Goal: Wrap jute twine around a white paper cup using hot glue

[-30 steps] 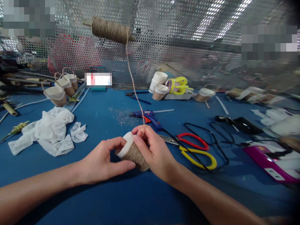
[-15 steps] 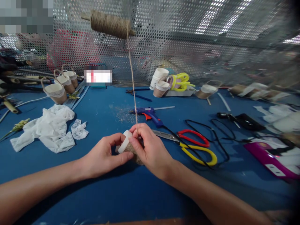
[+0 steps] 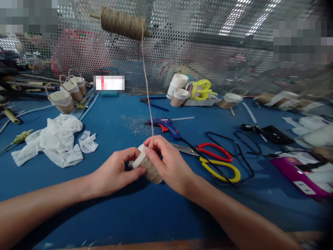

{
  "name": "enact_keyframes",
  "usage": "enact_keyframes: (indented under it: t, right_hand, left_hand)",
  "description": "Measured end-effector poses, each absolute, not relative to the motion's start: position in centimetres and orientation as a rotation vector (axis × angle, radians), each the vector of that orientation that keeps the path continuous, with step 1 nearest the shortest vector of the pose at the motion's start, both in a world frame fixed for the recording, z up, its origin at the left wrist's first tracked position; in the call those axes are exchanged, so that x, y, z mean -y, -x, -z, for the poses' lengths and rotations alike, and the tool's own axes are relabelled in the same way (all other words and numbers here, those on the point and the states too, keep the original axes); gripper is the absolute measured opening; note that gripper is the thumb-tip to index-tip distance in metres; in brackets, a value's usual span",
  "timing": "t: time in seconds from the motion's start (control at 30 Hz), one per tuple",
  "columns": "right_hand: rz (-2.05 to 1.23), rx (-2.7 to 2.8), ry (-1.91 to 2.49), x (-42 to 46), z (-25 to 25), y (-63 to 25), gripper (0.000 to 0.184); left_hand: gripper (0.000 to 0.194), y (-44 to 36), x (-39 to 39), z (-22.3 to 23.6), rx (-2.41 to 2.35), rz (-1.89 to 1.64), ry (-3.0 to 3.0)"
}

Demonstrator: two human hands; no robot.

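A paper cup (image 3: 151,170), tilted on its side above the table, has brown twine wound round its body and a bare white rim. My left hand (image 3: 117,172) grips the cup by its rim end, thumb outside and fingers over the opening. Fingers closed, my right hand (image 3: 168,159) pinches the twine (image 3: 147,86) against the cup's upper side. From there the strand runs taut up to a twine spool (image 3: 122,23) on a stick at the mesh. Part of the cup is hidden behind my right hand.
Beyond my hands lies a blue hot glue gun (image 3: 165,125) with its cord. Scissors (image 3: 217,163) lie to the right, near a purple device (image 3: 299,175). White lace (image 3: 54,142) is heaped at left, before several small handled buckets (image 3: 61,100). Pliers (image 3: 156,103) lie farther back.
The cup has turned a little in my hands, and more of its twine-wound side shows. My right hand has shifted slightly up and to the right.
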State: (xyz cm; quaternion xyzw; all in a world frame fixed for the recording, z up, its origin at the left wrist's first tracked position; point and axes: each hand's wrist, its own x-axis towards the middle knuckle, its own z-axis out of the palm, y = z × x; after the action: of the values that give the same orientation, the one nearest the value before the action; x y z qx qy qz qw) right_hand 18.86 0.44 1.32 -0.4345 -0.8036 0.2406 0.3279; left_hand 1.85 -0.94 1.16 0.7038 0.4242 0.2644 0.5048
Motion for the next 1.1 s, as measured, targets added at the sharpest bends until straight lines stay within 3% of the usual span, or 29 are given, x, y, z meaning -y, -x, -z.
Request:
enact_keyframes:
  t: [0.4, 0.73, 1.1]
  right_hand:
    - [-0.552, 2.118, 1.077, -0.5, -1.0, -18.8, 0.012]
    - [-0.524, 2.171, 1.067, -0.3, -0.9, -18.7, 0.015]
    - [-0.725, 2.090, 1.184, -0.5, -1.4, -18.8, 0.017]
  left_hand:
    - [0.017, -1.8, 0.7, -2.0, -1.006, -0.609, -1.649]
    - [0.009, -1.7, 0.4, -2.1, -0.986, -0.612, -1.366]
    - [0.013, -1.1, -0.4, -2.0, -0.935, -0.589, -1.197]
